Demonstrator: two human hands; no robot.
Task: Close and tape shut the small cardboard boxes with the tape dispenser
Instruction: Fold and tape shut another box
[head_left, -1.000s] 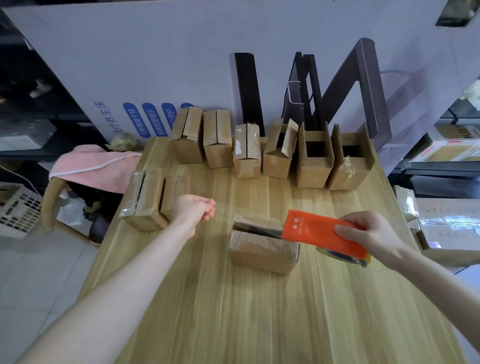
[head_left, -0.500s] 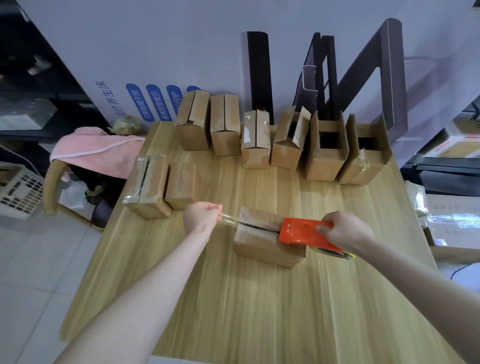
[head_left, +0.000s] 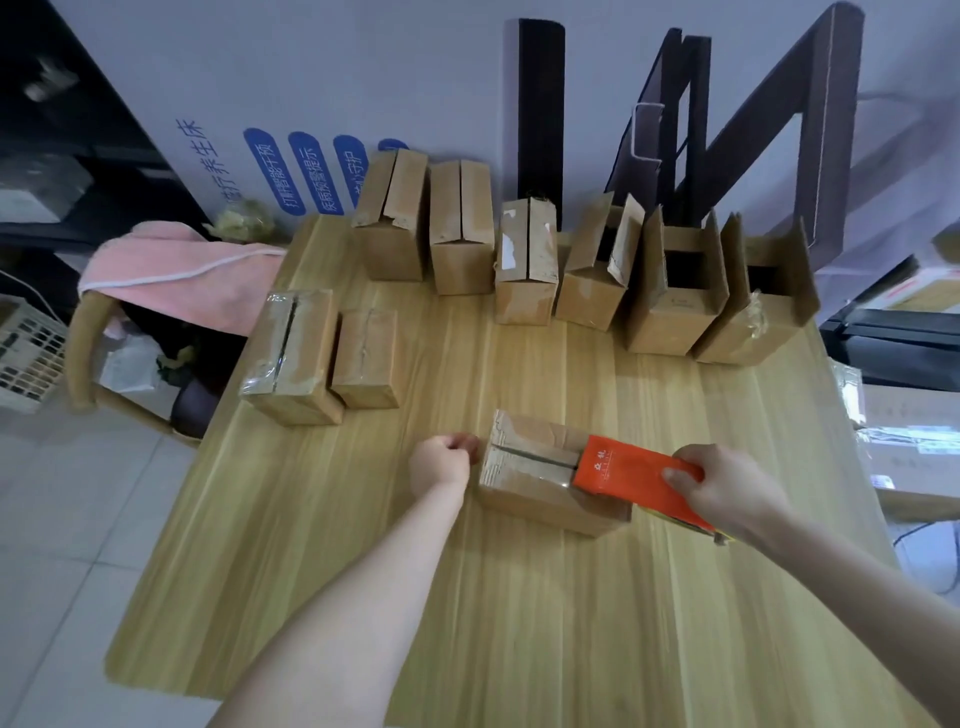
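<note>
One box (head_left: 524, 467) mid-taping: my right hand (head_left: 727, 488) grips the dispenser (head_left: 628, 475); left hand (head_left: 441, 460) curled, apparently pinning tape. Next: draw across seam, cut.

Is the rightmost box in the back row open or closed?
Open: the box has its flaps up, and its dark inside shows.

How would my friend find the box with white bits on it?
Start at the wooden table and look along its far edge, where a row of six boxes stands by the wall. Count to the third box from the left. It is the only one with torn white scraps stuck on its top flaps.
</note>
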